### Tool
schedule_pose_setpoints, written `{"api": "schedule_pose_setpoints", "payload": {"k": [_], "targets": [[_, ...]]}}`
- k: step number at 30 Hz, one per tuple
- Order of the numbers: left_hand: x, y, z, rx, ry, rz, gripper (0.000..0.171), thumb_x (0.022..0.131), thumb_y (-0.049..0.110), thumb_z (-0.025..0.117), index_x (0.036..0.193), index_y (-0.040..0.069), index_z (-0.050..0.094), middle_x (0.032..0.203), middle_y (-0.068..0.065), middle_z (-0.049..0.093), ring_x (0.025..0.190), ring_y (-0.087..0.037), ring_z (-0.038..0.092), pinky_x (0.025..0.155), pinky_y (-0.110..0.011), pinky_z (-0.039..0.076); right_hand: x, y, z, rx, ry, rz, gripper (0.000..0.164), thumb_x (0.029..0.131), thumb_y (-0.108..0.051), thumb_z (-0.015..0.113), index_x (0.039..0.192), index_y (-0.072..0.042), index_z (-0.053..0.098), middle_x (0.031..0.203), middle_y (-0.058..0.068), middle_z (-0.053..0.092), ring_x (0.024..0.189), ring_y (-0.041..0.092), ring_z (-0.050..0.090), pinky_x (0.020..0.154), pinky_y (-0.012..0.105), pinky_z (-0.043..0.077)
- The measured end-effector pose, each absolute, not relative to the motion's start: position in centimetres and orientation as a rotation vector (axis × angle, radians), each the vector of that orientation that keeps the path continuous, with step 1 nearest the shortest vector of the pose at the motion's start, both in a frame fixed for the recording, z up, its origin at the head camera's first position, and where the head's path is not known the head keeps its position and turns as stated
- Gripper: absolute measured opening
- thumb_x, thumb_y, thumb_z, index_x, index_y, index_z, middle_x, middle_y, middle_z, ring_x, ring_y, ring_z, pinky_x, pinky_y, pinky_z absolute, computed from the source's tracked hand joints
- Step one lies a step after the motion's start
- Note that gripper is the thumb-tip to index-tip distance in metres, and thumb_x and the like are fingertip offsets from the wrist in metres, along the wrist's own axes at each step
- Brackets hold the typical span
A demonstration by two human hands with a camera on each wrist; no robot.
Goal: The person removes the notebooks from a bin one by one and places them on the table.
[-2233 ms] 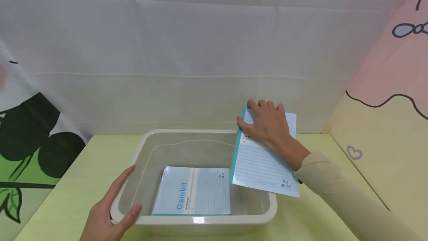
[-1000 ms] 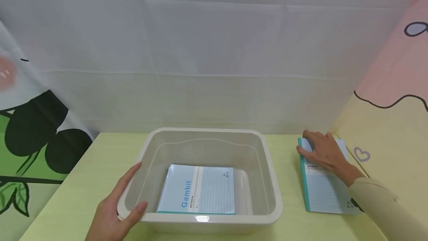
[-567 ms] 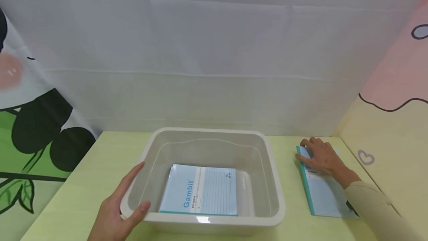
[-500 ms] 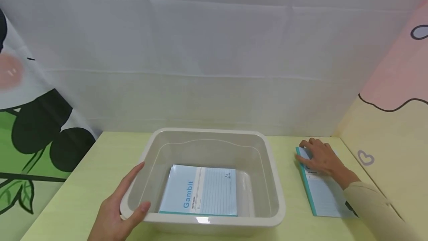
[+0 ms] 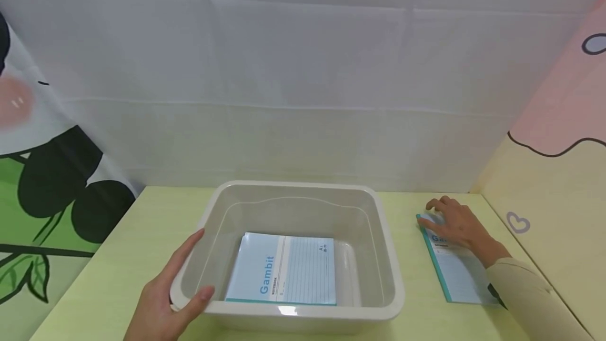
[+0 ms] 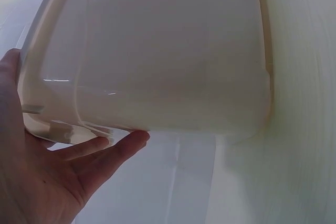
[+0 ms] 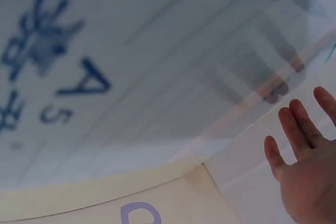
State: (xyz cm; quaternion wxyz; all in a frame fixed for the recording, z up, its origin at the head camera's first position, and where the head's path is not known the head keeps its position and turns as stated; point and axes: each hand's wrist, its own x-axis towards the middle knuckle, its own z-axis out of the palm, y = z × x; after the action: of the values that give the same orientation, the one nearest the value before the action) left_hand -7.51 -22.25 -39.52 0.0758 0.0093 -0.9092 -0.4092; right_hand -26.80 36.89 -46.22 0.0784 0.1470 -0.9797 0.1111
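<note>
My left hand [image 5: 163, 291] holds the near left corner of a beige plastic basin [image 5: 303, 187], thumb over the front rim. In the left wrist view, fingers of the left hand [image 6: 58, 177] touch the basin's outer wall [image 6: 168, 66]. A light blue Gambit notebook [image 5: 305, 270] with a teal spine lies flat inside the basin, another edge just showing beneath it. To the right, a second notebook [image 5: 461, 275] lies on the table, partly covered by my right hand [image 5: 456, 225]. In the right wrist view, the right hand's spread fingers [image 7: 296, 129] stand apart from the notebook cover [image 7: 147, 77].
The pale yellow-green table [image 5: 109, 262] meets a whitish cloth backdrop [image 5: 303, 67] behind the basin. A printed panel [image 5: 544, 214] rises close beside the right notebook, and another printed panel [image 5: 52, 199] stands on the left.
My right hand has carried a notebook from over the basin's right side to the table at right, nudged it slightly, and released it. The left hand keeps its hold on the basin.
</note>
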Motion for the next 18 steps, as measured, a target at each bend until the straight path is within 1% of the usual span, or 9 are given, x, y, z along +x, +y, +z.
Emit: {"api": "schedule_pose_setpoints", "payload": {"k": [4,8,12,15,18], "targets": [[-7.6,-22.3,-39.5,0.039,-2.737,-1.228,0.083,0.093,0.037,0.075,0.16,0.049,0.028,0.142,-0.01,0.063,0.098,-0.008,0.063,0.071,-0.022,0.057,-26.9,36.8,-45.9,0.425,-2.927,0.362,0.05,0.097,-0.052,0.067,0.127,-0.012,0.065,0.122,0.015,0.065,0.102,0.033,0.063,0.083,0.056,0.05],[-7.7,-22.2,-39.5,0.045,-2.748,-1.243,0.082,0.094,0.038,0.074,0.16,0.05,0.027,0.144,-0.01,0.062,0.101,-0.012,0.064,0.071,-0.022,0.057,-26.9,36.4,-45.5,0.437,-2.889,0.391,0.048,0.097,-0.05,0.068,0.126,-0.012,0.065,0.126,0.018,0.064,0.104,0.039,0.064,0.085,0.059,0.051],[-7.8,-22.2,-39.5,0.047,-2.752,-1.251,0.082,0.094,0.039,0.073,0.16,0.05,0.026,0.145,-0.01,0.061,0.103,-0.015,0.064,0.071,-0.022,0.057,-26.9,35.6,-44.4,0.456,-2.848,0.409,0.048,0.097,-0.049,0.069,0.126,-0.011,0.066,0.128,0.018,0.064,0.107,0.042,0.063,0.088,0.061,0.05],[-7.8,-22.2,-39.5,0.045,-2.75,-1.252,0.082,0.094,0.038,0.073,0.16,0.05,0.027,0.145,-0.01,0.061,0.102,-0.015,0.064,0.071,-0.022,0.057,-27.1,34.9,-43.1,0.481,-2.818,0.408,0.047,0.097,-0.047,0.069,0.126,-0.01,0.066,0.129,0.018,0.064,0.112,0.043,0.062,0.095,0.066,0.046],[-7.7,-22.2,-39.5,0.039,-2.744,-1.25,0.082,0.094,0.038,0.073,0.16,0.05,0.027,0.145,-0.01,0.061,0.101,-0.014,0.064,0.071,-0.022,0.057,-27.3,34.0,-41.5,0.511,-2.776,0.405,0.046,0.096,-0.044,0.071,0.126,-0.009,0.066,0.129,0.017,0.064,0.116,0.043,0.061,0.098,0.068,0.043]]}}
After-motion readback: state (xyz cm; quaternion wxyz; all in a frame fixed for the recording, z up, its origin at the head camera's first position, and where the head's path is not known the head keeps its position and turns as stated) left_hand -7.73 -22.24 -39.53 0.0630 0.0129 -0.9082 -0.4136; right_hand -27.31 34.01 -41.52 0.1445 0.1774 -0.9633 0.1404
